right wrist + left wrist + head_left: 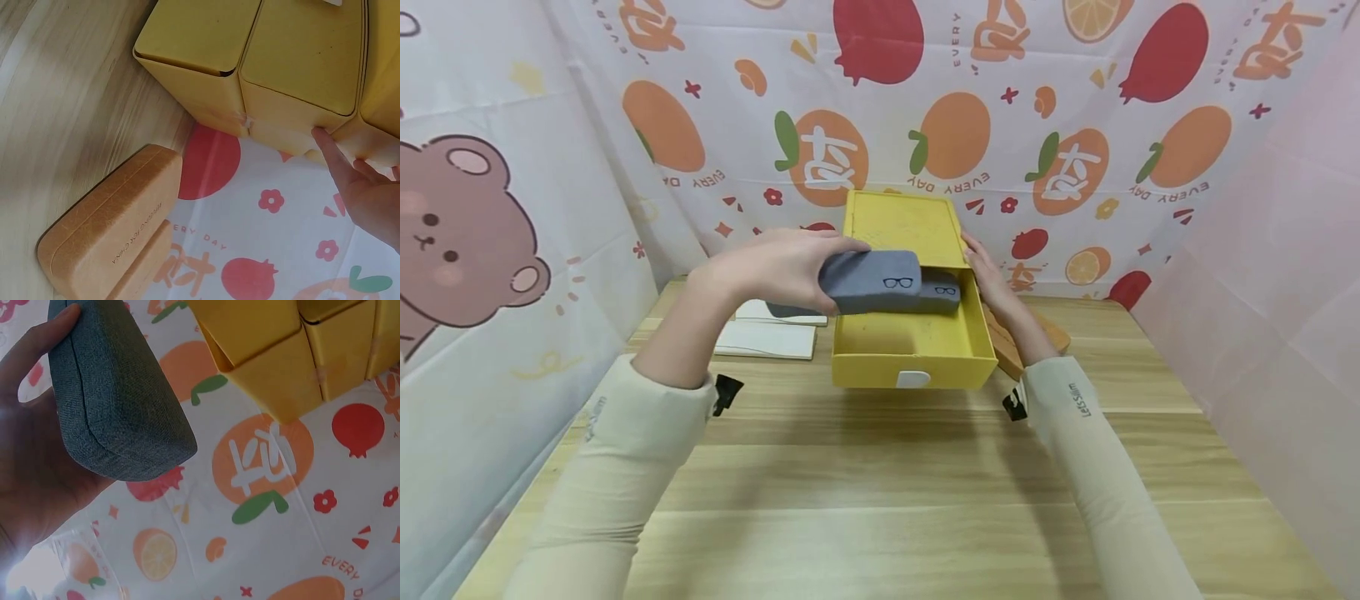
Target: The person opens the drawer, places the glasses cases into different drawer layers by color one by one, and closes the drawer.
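My left hand [778, 268] grips a grey-blue glasses case [880, 279] printed with a small glasses outline, above the pulled-out drawer [917, 371] of a yellow drawer box [902, 225]. Inside the drawer is a second grey glasses case [942, 293], partly hidden behind the held one. In the left wrist view, the fabric case [119, 406] lies between thumb and palm. On the box's right side rests my right hand [992, 279]; the right wrist view shows a fingertip touching the yellow wall [294, 112].
Tan glasses cases [106, 219] lie right of the box on the wooden table [850, 500]. White book-like objects [767, 340] lie to its left, partly under my left hand. A fruit-print curtain [895, 100] hangs close behind the box.
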A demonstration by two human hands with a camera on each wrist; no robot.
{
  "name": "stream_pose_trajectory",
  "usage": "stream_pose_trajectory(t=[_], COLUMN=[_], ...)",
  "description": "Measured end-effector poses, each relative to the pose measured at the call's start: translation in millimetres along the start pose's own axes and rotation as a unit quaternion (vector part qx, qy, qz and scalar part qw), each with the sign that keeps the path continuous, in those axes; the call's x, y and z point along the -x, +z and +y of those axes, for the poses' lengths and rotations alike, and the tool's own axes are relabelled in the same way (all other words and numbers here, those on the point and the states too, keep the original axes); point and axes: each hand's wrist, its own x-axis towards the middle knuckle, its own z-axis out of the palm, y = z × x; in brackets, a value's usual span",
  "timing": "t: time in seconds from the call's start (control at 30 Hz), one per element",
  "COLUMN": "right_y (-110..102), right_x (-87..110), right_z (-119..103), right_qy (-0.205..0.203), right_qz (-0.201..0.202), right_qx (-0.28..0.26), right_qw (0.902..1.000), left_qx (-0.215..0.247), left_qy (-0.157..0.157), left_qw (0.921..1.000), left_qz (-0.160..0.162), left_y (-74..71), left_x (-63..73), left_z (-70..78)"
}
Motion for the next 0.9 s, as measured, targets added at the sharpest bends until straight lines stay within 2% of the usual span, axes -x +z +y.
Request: stream_pose_trajectory(t=[0.33,0.63,0.9], right_y=[-1,-1,3], right_x=[0.4,-2.2,11.3], right_z=[0,1,-22], right_qy=[0.002,-0.002,0.003], right_qz=[-0.001,-0.004,-0.017], right_qx=[0.008,0.016,0.011], right_qw=[1.0,0.9999,0.9998], left_qx=[-0.016,-0.035,-0.057], left_qy=[0.027,0.06,0.064], left_qw=[0.9991,0.9972,0.9954], left_qz=[-0.029,-0.028,-0.043], left_y=[10.7,25.1,34.7], left_x=[-29.4,-47.2,-59.4], left_z=[15.5,25.1,29.5])
